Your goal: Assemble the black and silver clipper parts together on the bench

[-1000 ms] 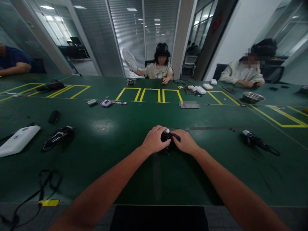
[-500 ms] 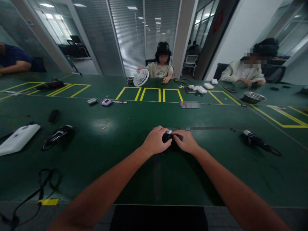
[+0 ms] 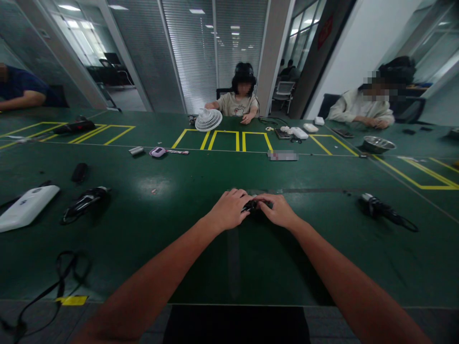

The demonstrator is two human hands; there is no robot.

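In the middle of the green table (image 3: 201, 267), a small black bundled cable (image 3: 248, 206) lies mostly hidden between my two hands. My left hand (image 3: 231, 208) is closed on its left side, with the fingers curled over it. From the right, my right hand (image 3: 278, 210) pinches the same bundle with thumb and fingertips. Its far end is covered by the fingers. Another black bundled cable with a light end (image 3: 385, 210) rests to the right, apart from my hands.
On the left lie a white flat device (image 3: 28, 208), a glossy black bundle (image 3: 86, 203), a black case (image 3: 79, 172) and a dark strap (image 3: 60, 282). A metal bowl (image 3: 379, 144) stands far right. Across the table, a person holds a white fan grille (image 3: 208, 120); others sit at both sides.
My left hand has shifted slightly left and flattened over the bundle, which now shows less of its light end. Across the table, the white grille has tipped lower.
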